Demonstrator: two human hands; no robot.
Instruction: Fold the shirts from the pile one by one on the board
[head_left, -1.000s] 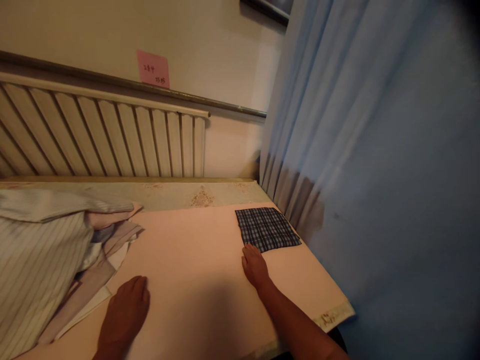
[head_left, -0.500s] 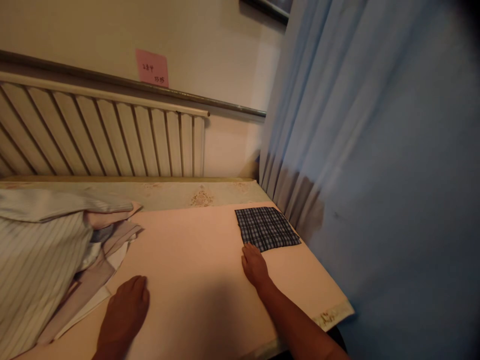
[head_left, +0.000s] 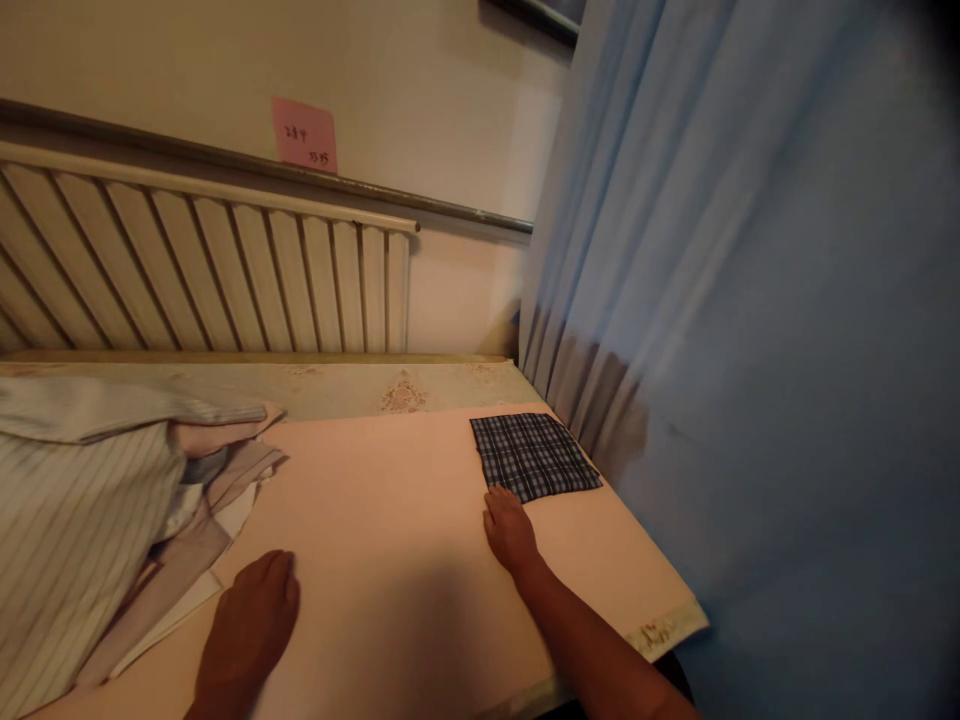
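A folded piece of dark blue plaid cloth (head_left: 536, 456) lies flat near the right edge of the pink table cover (head_left: 367, 500). At its near left corner rests my right hand (head_left: 510, 528), fingers curled together with the tips at the cloth's edge; no grip on the fabric shows. My left hand (head_left: 251, 615) lies closed on the cover at the lower left, back upward, with nothing visible in it. Just left of that hand, a heap of clothes (head_left: 90, 520) spreads out, a pale striped garment on top and pinkish and white pieces showing beneath.
A cream radiator (head_left: 225, 270) stands along the wall behind the table. Blue curtains (head_left: 720, 350) hang close along the table's right edge. On the wall above the radiator is a pink note (head_left: 305, 135) with handwriting. A flowered cloth (head_left: 405, 390) shows along the back.
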